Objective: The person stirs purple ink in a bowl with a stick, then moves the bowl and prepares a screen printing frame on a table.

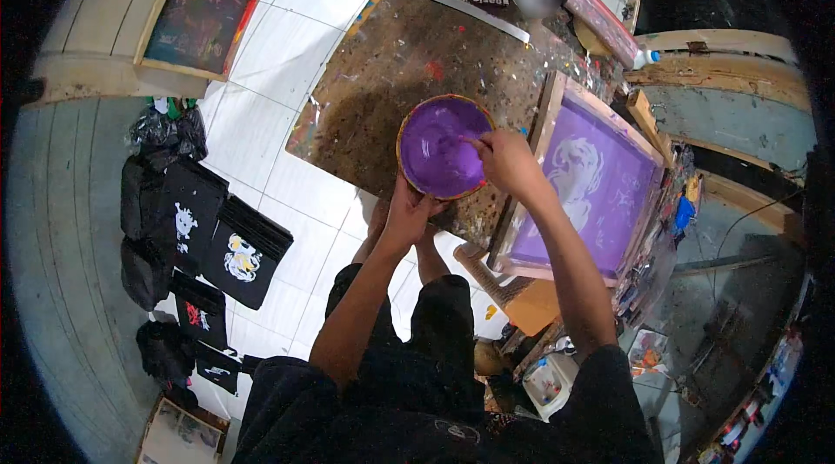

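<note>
A round bowl [432, 190] of purple paint is held over the stained work table [365, 107]. My left hand [409, 213] grips its near rim from below. Inside the bowl, purple paint [430, 138] coats the walls and pools in the middle. My right hand [509, 163] is closed at the bowl's right side on a thin brown stick [471, 142], whose tip reaches into the paint. Right of that hand lies a wood-framed printing screen [600, 190] with purple mesh and a pale figure on it.
A long metal strip [461, 7] crosses the table's far part. Black printed cloth pieces [248, 251] hang or lie at left. Another framed screen [198, 16] leans at far left. A pink tube-shaped container [602, 25] lies at far right; a white tub [550, 384] stands near my right arm.
</note>
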`<state>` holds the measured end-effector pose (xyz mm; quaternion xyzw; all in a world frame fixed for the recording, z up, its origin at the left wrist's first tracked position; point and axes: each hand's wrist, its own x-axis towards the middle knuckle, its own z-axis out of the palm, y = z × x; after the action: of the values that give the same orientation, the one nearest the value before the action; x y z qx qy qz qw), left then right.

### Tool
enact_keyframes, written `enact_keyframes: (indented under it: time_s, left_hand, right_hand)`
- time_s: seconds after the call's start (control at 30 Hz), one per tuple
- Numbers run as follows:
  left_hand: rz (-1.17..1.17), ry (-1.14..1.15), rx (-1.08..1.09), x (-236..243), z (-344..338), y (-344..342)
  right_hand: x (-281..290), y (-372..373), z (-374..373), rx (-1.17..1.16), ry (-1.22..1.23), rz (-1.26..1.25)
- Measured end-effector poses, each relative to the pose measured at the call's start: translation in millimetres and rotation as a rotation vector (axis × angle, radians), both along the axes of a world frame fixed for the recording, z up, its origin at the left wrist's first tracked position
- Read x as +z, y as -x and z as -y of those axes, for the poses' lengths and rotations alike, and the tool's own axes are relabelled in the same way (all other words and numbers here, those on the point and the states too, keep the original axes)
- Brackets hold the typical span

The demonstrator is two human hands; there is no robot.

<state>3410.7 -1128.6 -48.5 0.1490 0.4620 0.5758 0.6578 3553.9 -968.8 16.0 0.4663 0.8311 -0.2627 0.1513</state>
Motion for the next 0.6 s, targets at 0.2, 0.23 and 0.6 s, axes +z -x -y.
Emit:
enact_keyframes:
  time_s: [0.2, 0.23, 0.6]
  left_hand:
    - [-0.029, 0.038, -0.036, -2.3, 2.7, 3.2]
    - [-0.040, 0.012, -0.030, -7.9, 2.4, 1.8]
    - [0.019, 0.033, -0.022, -15.2, 4.1, 0.0]
  right_hand:
    - [22.3, 7.5, 8.7, -0.122, 0.112, -0.108]
    - [23.6, 6.1, 6.9, -0.194, 0.088, -0.141]
    - [8.6, -6.0, 16.6, -0.065, 0.122, -0.060]
